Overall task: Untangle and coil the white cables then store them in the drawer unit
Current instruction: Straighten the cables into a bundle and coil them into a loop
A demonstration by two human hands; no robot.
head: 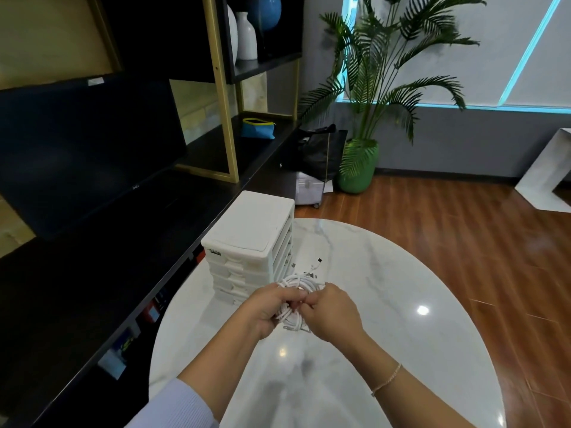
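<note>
Holding the bundle of white cables [293, 299] just above the marble table [386, 288], both hands work at its middle, close to the table's left edge and right in front of the white drawer unit [247, 242]. The left hand [262, 313] curls round the left side of the loops and grips them from underneath; the right hand [332, 313] pinches a strand at the centre of the bundle, fingertips meeting those of the left. Several loops arc up behind the fingers, and a few loose plug ends [316, 264] poke out at the back, lying toward the drawer unit's side. Another connector tip hangs below the hands.

The step in hand looks like sorting the tangle into a tidy coil, and it seems only partly done, since ends are straying in two directions. To do it well, I would keep the left hand as the anchor, holding the loops firmly enough that they do not spring open, while the right hand follows one strand at a time to its plug instead of tugging on the mass, which would tighten any knot. Laying the free ends flat on the table would keep them from re-crossing. All drawers appear closed, so one must be pulled out before the coil can go in.
</note>
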